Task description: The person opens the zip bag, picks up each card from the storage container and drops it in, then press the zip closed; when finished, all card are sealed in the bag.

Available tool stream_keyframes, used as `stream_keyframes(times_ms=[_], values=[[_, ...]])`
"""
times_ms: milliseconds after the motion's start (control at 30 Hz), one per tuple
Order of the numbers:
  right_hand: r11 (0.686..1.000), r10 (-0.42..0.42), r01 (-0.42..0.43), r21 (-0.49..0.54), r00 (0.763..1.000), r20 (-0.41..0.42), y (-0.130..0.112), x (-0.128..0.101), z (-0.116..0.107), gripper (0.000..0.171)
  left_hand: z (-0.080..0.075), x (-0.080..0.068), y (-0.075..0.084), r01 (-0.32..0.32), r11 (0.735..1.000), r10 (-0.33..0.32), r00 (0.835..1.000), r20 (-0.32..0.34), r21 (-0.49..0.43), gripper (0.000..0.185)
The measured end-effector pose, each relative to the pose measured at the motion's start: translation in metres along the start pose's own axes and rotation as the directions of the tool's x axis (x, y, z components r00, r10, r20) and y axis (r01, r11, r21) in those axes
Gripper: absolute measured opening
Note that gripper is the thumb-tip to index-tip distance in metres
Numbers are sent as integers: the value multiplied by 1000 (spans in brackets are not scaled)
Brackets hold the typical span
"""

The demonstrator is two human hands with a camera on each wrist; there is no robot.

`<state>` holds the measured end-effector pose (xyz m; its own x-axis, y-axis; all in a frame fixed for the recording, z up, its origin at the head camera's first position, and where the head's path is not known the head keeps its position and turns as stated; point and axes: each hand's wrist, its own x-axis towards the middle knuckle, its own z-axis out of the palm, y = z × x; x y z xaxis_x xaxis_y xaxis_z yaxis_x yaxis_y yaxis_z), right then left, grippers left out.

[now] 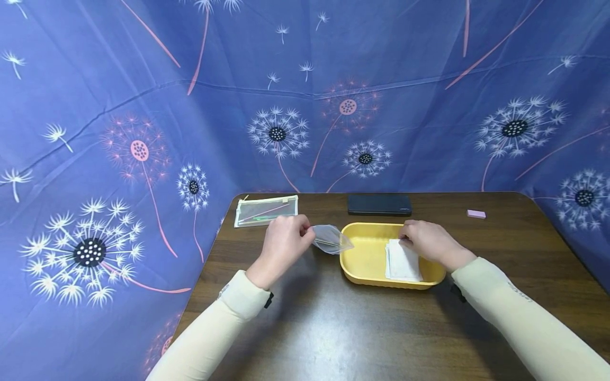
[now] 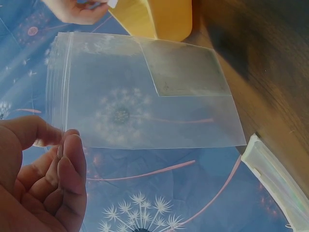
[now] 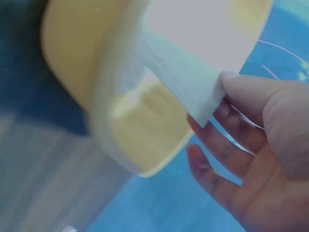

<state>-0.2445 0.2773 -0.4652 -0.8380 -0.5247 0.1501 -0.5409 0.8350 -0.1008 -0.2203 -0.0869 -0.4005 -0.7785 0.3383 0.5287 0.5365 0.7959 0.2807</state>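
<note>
Head view: left hand point(image 1: 284, 241) pinches one edge of a clear zip bag point(image 1: 332, 239), held above the table point(image 1: 333, 328) just left of the yellow tray point(image 1: 364, 259). Right hand point(image 1: 427, 242) rests inside the tray on a stack of white sheets point(image 1: 402, 262), fingers curled at the stack's far edge. Mesh pouch point(image 1: 266, 210), dark case point(image 1: 379, 204) and pink eraser point(image 1: 476, 214) lie farther back on the table.

Left wrist view: thumb and fingertips point(image 2: 67, 154) close narrow on the bag's point(image 2: 145, 106) sealed corner; a small square card point(image 2: 186, 67) shows inside it.

Right wrist view: thumb point(image 3: 251, 94) presses the stack's point(image 3: 186, 79) corner, other fingers relaxed below it, tray rim point(image 3: 116, 145) just beside.
</note>
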Motion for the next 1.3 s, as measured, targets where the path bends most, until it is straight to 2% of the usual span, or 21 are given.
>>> stream_keyframes(times_ms=[233,433,600,700,800,867,933,1067,1167,1300], values=[[991,16,-26,130,997,78,-6,4,-25,8,0,0,-2,7,1000,-7,1000,2,-1,16],[982,40,-62,178,992,121,-11,4,-35,11,0,1,0,7,1000,-7,1000,3,4,15],[978,64,-73,194,997,49,-15,3,-38,5,-2,1,1,7,1000,-7,1000,3,1,16],[978,70,-61,200,997,-38,-19,4,-42,3,-3,1,2,9,1000,-9,1000,6,-4,16],[979,52,-21,202,987,-150,-25,5,-45,4,-4,1,3,12,1000,-12,1000,9,-3,15],[982,27,20,189,971,-239,-31,6,-48,3,-3,1,3,10,1000,-10,1000,6,-2,15],[981,-3,66,180,944,-331,-39,7,-54,3,-3,1,3,6,1000,-6,1000,2,1,15],[968,-64,174,182,869,-491,-57,11,-66,10,-3,1,3,4,1000,-4,1000,-4,-1,15],[946,-108,262,194,814,-571,-70,14,-74,10,-4,1,3,8,1000,-8,1000,-1,-2,15],[920,-155,346,184,753,-640,-84,16,-81,7,-4,1,3,9,1000,-9,1000,1,-1,15]])
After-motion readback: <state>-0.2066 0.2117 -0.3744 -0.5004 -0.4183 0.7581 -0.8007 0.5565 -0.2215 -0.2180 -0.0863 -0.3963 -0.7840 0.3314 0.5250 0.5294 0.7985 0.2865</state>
